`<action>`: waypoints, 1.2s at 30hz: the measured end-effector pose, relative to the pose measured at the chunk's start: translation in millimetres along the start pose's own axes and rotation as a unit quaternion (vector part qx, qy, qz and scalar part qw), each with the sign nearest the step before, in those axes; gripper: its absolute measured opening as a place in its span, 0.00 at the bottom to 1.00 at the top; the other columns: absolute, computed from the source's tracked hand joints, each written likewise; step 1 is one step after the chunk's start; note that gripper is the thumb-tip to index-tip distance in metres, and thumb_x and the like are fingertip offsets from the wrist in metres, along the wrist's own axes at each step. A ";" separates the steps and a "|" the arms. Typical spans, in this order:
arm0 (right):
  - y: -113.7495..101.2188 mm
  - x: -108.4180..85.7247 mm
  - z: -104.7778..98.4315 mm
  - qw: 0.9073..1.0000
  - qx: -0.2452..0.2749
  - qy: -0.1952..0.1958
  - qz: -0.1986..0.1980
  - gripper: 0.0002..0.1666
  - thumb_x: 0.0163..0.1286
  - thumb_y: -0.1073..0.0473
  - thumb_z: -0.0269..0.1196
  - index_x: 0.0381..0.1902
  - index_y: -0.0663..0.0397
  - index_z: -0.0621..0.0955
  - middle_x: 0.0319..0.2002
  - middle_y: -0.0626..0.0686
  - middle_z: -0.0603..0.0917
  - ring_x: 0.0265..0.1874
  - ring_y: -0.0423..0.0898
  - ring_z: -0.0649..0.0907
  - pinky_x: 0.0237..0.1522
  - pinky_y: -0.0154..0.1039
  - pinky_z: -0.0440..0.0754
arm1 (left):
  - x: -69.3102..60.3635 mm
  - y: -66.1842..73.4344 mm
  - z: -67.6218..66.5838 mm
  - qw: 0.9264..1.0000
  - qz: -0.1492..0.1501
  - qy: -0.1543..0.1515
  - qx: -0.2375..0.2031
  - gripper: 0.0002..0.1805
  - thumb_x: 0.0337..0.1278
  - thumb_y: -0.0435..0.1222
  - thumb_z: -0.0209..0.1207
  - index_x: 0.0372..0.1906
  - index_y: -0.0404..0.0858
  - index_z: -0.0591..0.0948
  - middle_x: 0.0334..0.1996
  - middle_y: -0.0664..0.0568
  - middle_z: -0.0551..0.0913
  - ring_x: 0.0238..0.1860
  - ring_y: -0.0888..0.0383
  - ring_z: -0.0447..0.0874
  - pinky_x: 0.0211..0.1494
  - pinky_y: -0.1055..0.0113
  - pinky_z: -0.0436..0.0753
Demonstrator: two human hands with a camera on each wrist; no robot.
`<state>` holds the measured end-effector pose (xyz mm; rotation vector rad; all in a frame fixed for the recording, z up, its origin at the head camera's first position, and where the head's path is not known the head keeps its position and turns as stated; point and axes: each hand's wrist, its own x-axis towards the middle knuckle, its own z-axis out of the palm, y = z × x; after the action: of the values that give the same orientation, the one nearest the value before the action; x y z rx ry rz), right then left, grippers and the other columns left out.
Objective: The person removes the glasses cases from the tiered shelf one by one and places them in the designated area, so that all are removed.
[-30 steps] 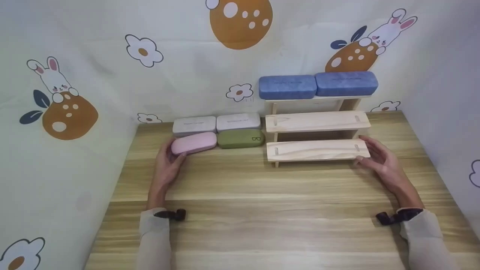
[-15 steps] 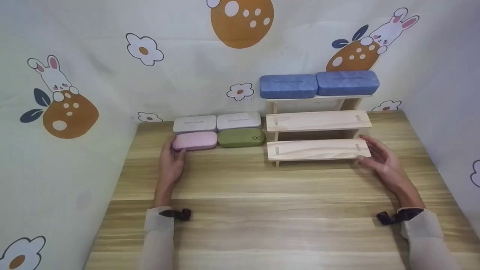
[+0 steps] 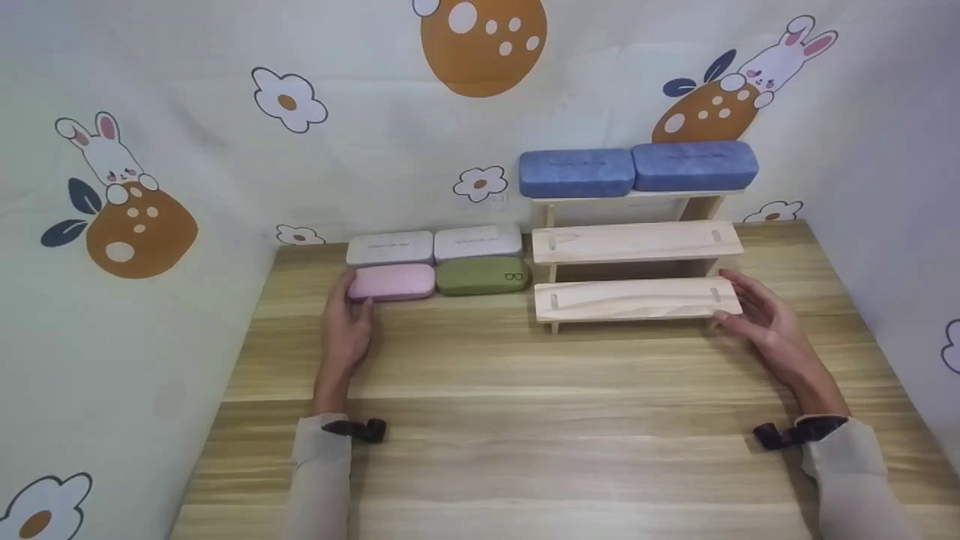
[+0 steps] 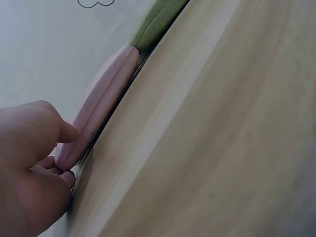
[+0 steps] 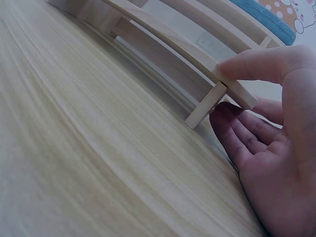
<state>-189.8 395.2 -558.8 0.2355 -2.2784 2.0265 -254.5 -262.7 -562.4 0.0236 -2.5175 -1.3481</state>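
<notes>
My left hand pinches the left end of a pink glasses case, thumb on its front. In the left wrist view the pink case lies end to end with a green glasses case. Behind these two stand a pair of pale grey glasses cases. With thumb and fingers, my right hand grips the right end of the lowest shelf of a three-tier wooden display stand. Up close in the right wrist view, the fingers reach under the shelf beside its leg.
Two blue glasses cases sit side by side on the top shelf. The middle shelf is bare wood. A patterned cloth wall rises behind and at both sides of the wood-grain table.
The pink case has swung from a slant into line with the green case. My left hand has shifted slightly right with it. My right hand stays at the stand.
</notes>
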 end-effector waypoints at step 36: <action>-0.1 -0.1 0.8 1.000 -0.003 -0.005 -0.003 0.42 0.72 0.73 0.67 0.82 0.64 0.67 0.71 0.45 0.80 0.69 0.36 0.80 0.71 0.19 0.72 | 1.0 101.7 36.0 0.979 0.144 0.098 -0.107 0.20 0.76 0.36 0.65 0.67 0.40 0.82 0.65 0.51 0.85 0.70 0.57 0.80 0.80 0.62 0.78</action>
<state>-189.7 394.4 -558.7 0.2513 -2.2862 2.0205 -252.7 -176.3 -497.8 -0.2321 -2.1073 -1.4099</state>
